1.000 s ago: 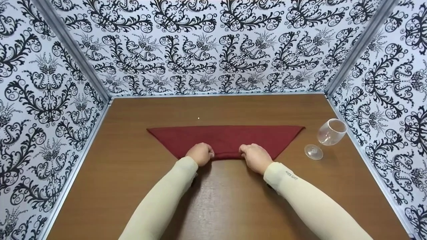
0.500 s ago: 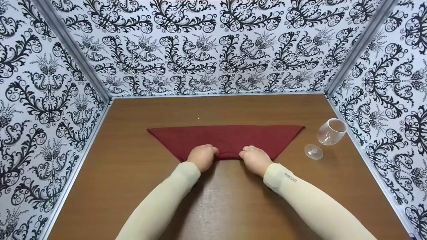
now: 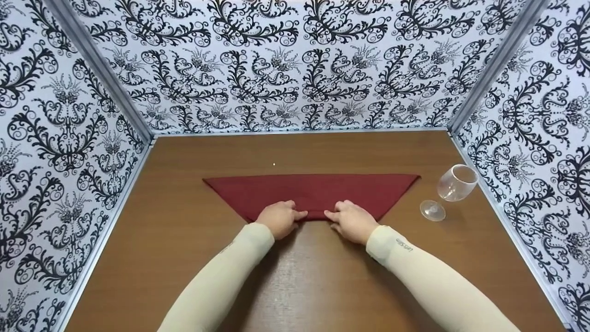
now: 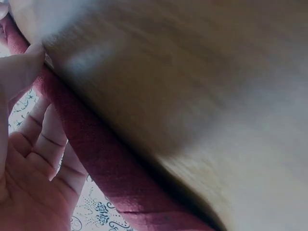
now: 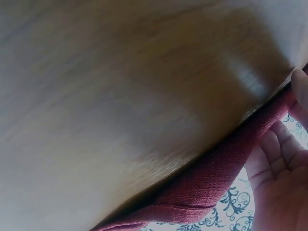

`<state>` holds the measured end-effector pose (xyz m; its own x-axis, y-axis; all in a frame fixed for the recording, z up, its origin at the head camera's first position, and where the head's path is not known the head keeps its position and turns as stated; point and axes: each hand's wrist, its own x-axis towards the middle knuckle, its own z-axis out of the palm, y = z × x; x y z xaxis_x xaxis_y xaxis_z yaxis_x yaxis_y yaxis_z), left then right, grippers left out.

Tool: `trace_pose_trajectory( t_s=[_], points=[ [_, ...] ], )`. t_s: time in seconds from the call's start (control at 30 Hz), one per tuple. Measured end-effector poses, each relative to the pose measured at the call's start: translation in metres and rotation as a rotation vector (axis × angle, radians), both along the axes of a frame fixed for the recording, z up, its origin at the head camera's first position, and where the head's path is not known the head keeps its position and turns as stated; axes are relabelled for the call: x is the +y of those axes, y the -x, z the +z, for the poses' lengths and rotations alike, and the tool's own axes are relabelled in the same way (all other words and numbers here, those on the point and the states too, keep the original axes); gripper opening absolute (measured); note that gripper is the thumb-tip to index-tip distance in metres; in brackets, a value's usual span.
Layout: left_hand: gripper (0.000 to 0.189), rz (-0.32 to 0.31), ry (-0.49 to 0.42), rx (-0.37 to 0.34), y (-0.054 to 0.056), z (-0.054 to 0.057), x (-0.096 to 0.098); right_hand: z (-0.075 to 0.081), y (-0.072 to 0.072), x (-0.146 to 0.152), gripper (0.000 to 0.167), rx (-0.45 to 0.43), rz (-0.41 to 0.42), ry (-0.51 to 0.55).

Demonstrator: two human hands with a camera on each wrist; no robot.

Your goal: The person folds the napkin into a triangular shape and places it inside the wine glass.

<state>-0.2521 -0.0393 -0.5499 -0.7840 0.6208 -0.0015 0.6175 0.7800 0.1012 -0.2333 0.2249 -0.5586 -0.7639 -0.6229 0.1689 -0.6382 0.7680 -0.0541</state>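
Observation:
A dark red cloth napkin (image 3: 313, 190) lies across the wooden table, its long straight edge away from me and its sides slanting in toward me. The near edge is turned into a narrow roll. My left hand (image 3: 278, 219) pinches this roll left of its middle, index finger pointing inward. Opposite it, my right hand (image 3: 352, 222) pinches the roll on the right. Both wrist views show the thumb on the near side of the rolled napkin (image 4: 103, 144) and the other fingers beyond it. The roll's ends are partly hidden behind the hands.
A clear stemmed wine glass (image 3: 456, 185) stands to the right of the napkin, near the table's right edge. Walls with black scroll patterns (image 3: 295, 69) enclose the back and both sides of the wooden table (image 3: 304, 281).
My left hand has shifted slightly inward along the near edge. The index fingers of both hands now stretch toward each other over the roll. The napkin's far edge and the glass stay put.

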Motion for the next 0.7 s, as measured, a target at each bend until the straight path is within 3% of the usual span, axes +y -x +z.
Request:
trace_pose_trajectory(
  t_s=[0.33, 0.57, 0.7],
  points=[
    [0.038, 0.053, -0.023, -0.017, 0.006, -0.0015, 0.0051, 0.0032, 0.0068, -0.0032, 0.036, -0.018, -0.019, 0.005],
    [0.035, 0.063, -0.021, 0.016, 0.0063, -0.0029, 0.0068, 0.0027, 0.0085, -0.0054, 0.029, 0.011, -0.023, -0.006],
    [0.035, 0.067, -0.028, -0.033, 0.0063, -0.0006, 0.0053, 0.0045, 0.0069, -0.0059, 0.022, -0.004, -0.027, 0.002]
  ],
)
